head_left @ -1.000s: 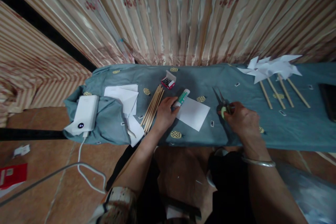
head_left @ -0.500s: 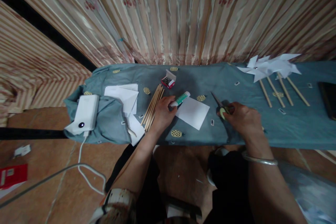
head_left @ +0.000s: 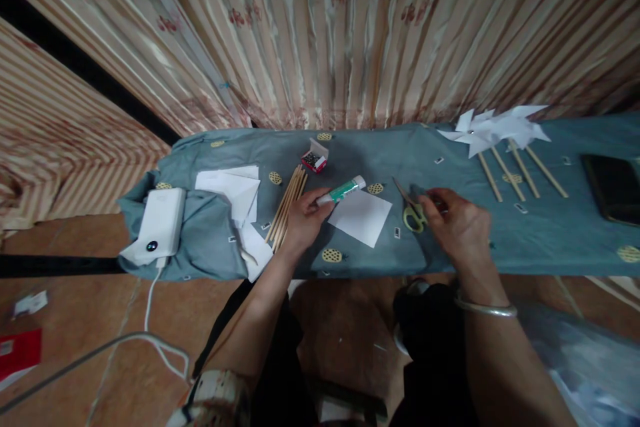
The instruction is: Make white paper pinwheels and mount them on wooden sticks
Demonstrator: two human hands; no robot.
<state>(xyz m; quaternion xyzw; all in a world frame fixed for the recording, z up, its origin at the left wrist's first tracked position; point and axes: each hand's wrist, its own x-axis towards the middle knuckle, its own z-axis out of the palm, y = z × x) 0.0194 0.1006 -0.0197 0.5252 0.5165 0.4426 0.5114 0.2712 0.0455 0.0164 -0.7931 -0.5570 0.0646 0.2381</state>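
My left hand (head_left: pixel 306 217) is closed on a glue stick (head_left: pixel 345 191) with a green label and white cap, tilted just above the table. Below it a square sheet of white paper (head_left: pixel 363 219) lies flat. Scissors (head_left: pixel 413 216) with yellow-green handles rest on the cloth, points away from me. Just right of them is my right hand (head_left: pixel 457 223), its fingers loosely bent and apart, with nothing visible in them. Beside my left hand lies a bundle of wooden sticks (head_left: pixel 287 203). A small red box (head_left: pixel 315 157) of tiny dark pieces stands open behind the bundle.
White paper pinwheels (head_left: pixel 500 130) on wooden sticks lie at the right, near a dark phone-like object (head_left: pixel 610 187). Folded white papers (head_left: pixel 235 187) and a white power bank (head_left: pixel 163 220) with a cable are on the left. A grey-green cloth (head_left: pixel 365 263) covers the narrow table.
My right hand has let go of the scissors, which now lie on the cloth. My left hand has lifted the glue stick slightly. The view has shifted a little to the right.
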